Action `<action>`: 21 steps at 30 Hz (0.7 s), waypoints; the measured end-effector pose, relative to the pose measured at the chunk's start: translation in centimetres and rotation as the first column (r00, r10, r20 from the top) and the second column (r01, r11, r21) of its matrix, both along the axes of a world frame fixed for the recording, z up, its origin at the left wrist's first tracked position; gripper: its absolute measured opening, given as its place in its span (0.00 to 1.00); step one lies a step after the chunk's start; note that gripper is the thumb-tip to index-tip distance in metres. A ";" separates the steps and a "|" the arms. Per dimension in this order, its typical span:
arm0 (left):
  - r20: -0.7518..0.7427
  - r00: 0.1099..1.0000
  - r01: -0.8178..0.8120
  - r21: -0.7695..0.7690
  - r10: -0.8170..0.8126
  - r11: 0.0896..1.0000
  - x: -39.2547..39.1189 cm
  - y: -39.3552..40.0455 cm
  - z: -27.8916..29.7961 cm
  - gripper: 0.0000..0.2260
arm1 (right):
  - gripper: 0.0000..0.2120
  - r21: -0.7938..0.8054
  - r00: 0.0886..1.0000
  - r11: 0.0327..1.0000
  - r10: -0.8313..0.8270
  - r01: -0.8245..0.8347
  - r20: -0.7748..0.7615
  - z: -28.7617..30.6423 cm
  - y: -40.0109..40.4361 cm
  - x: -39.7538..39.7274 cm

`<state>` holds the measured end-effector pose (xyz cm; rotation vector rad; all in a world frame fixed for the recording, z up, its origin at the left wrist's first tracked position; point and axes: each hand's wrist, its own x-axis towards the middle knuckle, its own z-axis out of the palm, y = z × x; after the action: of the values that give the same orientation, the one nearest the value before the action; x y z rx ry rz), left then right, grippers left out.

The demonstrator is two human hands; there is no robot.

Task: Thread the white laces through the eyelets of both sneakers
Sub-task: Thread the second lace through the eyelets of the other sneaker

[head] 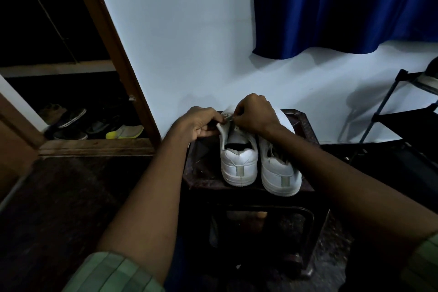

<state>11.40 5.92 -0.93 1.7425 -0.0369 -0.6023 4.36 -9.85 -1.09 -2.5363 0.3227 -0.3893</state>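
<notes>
Two white sneakers stand side by side on a dark stool [203, 178], heels toward me. Over the front of the left sneaker [239, 161], both hands meet. My left hand [199, 124] grips the left side of its upper, fingers curled at the eyelets. My right hand [254, 114] pinches a white lace [228, 117] just above the tongue. The right sneaker [279, 173] sits untouched beside it; my right wrist hides its front. Most of the lace is hidden by my fingers.
The stool stands against a white wall. A blue curtain [343, 7] hangs at the upper right. A black metal rack [391, 111] is on the right. Several shoes [94, 125] lie in a dark wooden doorway at the left.
</notes>
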 end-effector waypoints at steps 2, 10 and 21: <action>-0.004 1.000 0.005 -0.011 -0.005 1.000 -0.2 0.0 0.1 0.15 | 0.05 0.009 1.000 1.000 0.016 -0.016 0.009 -0.1 0.1 -0.1; -0.041 0.998 0.054 -0.034 -0.055 0.998 -0.1 0.4 -0.3 0.13 | 0.07 0.059 0.996 0.996 0.069 -0.072 0.053 -0.3 0.0 0.1; 0.208 0.978 -0.055 0.127 0.027 0.990 -0.6 -0.6 0.2 0.05 | 0.12 0.057 0.985 0.983 0.171 -0.172 0.028 0.0 -0.6 0.6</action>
<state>10.76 5.36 -0.70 1.9248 -0.1073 -0.3993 4.91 -10.46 -1.05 -2.4768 0.1039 -0.3364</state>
